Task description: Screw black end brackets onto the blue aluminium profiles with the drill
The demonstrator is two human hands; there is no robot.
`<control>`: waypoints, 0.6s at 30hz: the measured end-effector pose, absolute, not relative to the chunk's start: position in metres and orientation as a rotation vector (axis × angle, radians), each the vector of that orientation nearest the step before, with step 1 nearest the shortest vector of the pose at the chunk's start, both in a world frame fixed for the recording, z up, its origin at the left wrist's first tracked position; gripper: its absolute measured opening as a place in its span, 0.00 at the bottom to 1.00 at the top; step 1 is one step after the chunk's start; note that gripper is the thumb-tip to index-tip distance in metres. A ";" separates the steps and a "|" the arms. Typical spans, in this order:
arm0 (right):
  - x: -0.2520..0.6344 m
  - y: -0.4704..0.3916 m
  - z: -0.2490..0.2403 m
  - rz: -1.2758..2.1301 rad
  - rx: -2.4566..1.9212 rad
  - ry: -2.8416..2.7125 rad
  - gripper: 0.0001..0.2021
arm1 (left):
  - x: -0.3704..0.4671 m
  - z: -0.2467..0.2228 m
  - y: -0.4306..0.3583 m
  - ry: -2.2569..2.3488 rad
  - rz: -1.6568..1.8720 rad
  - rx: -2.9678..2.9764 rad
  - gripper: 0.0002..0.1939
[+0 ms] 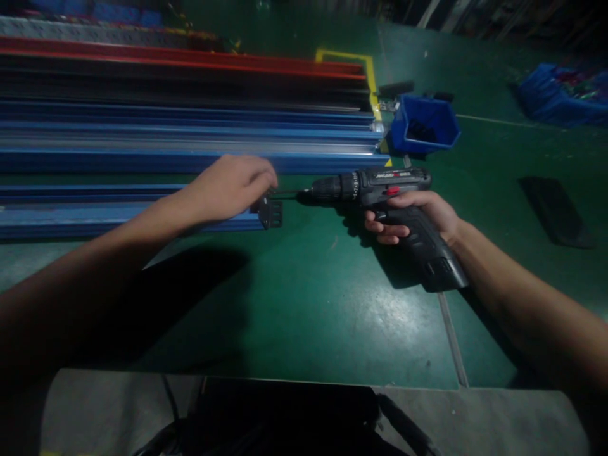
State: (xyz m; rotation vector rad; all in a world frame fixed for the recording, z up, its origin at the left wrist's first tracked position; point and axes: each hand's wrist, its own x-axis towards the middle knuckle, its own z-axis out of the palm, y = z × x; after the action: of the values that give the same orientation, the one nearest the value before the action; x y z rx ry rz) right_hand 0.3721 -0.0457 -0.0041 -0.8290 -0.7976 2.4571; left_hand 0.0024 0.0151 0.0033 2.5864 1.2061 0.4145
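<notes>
My right hand (420,212) is wrapped around the grip of a black cordless drill (394,180), which points left. A long thin bit (287,191) runs from its chuck toward a small black slotted end bracket (272,212) at the end of a blue metal profile (228,223). My left hand (237,187) lies over that profile's end, its fingers curled down in a pinch by the bracket and the bit's tip. What the fingertips hold is hidden. Whether the bit touches a screw cannot be made out.
More long blue profiles (190,161) and red ones (190,56) lie behind on the green table (323,316). A blue bin (425,130) with dark pieces stands past their ends. At right are a flat black piece (555,212) and another blue bin (546,104).
</notes>
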 end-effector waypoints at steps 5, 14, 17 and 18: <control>0.372 -0.047 -0.003 2.429 -0.878 -0.824 0.10 | 0.001 -0.001 0.018 1.185 0.437 2.609 0.23; 0.369 -0.049 -0.002 2.381 -0.905 -0.857 0.12 | 0.002 0.000 0.018 1.195 0.426 2.597 0.23; 0.367 -0.051 -0.001 2.365 -0.891 -0.890 0.13 | 0.002 0.000 0.018 1.203 0.410 2.583 0.23; 0.367 -0.051 -0.001 2.362 -0.883 -0.907 0.13 | 0.002 0.000 0.017 1.203 0.410 2.580 0.23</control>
State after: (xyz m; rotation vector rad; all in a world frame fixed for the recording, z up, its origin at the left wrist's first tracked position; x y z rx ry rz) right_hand 0.3672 -0.0512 -0.0009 -0.8833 -0.9065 2.3617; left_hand 0.0025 0.0174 0.0002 2.5802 1.2028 0.4098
